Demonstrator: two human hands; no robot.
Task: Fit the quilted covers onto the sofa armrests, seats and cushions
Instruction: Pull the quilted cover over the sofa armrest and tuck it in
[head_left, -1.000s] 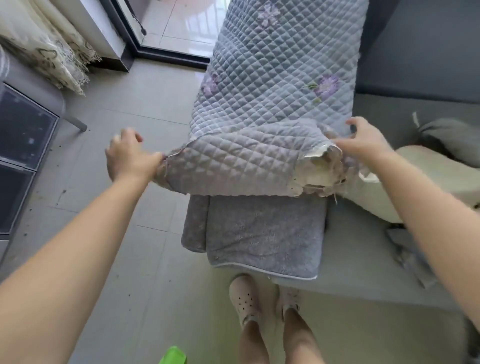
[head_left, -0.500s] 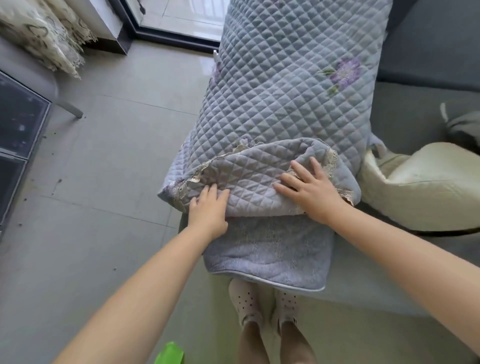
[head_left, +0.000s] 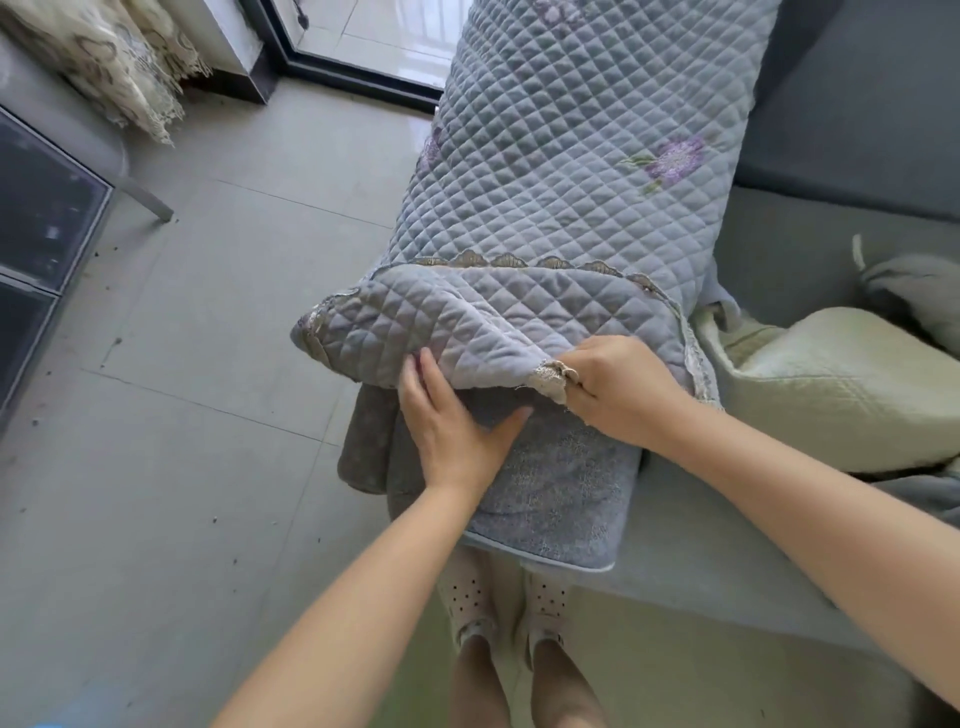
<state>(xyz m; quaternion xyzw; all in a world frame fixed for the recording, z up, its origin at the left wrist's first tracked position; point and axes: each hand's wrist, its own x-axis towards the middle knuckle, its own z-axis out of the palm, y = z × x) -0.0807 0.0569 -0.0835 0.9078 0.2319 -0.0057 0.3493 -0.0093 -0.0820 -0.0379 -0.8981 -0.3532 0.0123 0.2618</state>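
A grey-blue quilted cover (head_left: 561, 171) with purple flowers lies along the sofa armrest, its lace-trimmed front end folded back on itself. My right hand (head_left: 618, 387) pinches the lace edge of that fold at the armrest's front. My left hand (head_left: 452, 421) lies flat with straight fingers, its fingertips tucked under the fold, resting on a second grey-blue patterned cloth (head_left: 561, 483) that hangs down the armrest front.
The grey sofa seat (head_left: 701, 535) lies to the right, with a cream cushion (head_left: 831, 384) and a grey cushion (head_left: 914, 291) on it. Tiled floor (head_left: 208, 415) spreads left, with a dark glass table (head_left: 41, 234) and a fringed cloth at the far left. My feet stand below the armrest.
Both hands left the cover's outer corners and came to the middle of the armrest front. The right hand went from lying flat to pinching the lace edge; the left slid under the fold.
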